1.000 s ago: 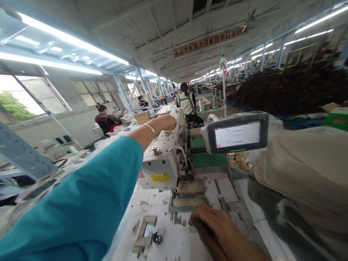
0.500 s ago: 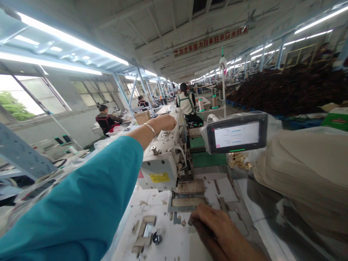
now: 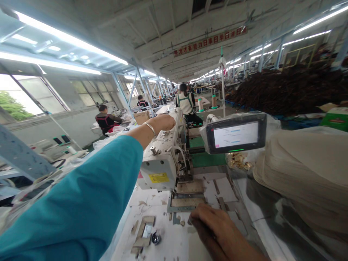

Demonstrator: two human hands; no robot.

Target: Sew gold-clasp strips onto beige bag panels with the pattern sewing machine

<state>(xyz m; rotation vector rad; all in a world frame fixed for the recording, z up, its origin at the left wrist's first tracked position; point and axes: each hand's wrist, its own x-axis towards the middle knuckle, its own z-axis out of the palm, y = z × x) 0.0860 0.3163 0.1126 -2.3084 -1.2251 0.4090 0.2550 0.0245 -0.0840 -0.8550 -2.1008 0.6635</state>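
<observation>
Far L, a pale-blue painted metal beam (image 3: 25, 154), chipped, slants in past crumpled clear plastic (image 3: 40, 188). Next, a teal sleeve (image 3: 81, 199), smooth cloth w/ soft folds, runs up to the L hand (image 3: 164, 123), a shiny metal bangle (image 3: 149, 129) at its wrist. L hand is on top of the sewing machine (image 3: 160, 163), toward its far end; its fingertips are hidden, so can't tell if they pinch or press anything. Below on the white worktop (image 3: 123, 244): a flat grayish-beige bracket-shaped piece (image 3: 140, 237), w/ a round shiny metal part (image 3: 156, 238) just beside it, plus small torn scraps. Machine sits mid-view on the worktop: boxy off-white metal body, rounded edges, a few scuffs, silver knob (image 3: 153, 149) on top, yellow label (image 3: 158, 177) on the near end. Just R of its base, a thin rect. metal frame (image 3: 169, 207) lies flat around a beige strip (image 3: 187, 202). R hand (image 3: 220, 228) is near the frame's close edge, low over the worktop, fingers bent & bunched together; can't tell if anything's under them. Farther R, a plastic-wrapped black-rimmed screen (image 3: 236, 134), small shiny gold bits (image 3: 239, 161) below it, then a thick stack of beige sheets (image 3: 301, 159), layered edges, curved corner.
</observation>
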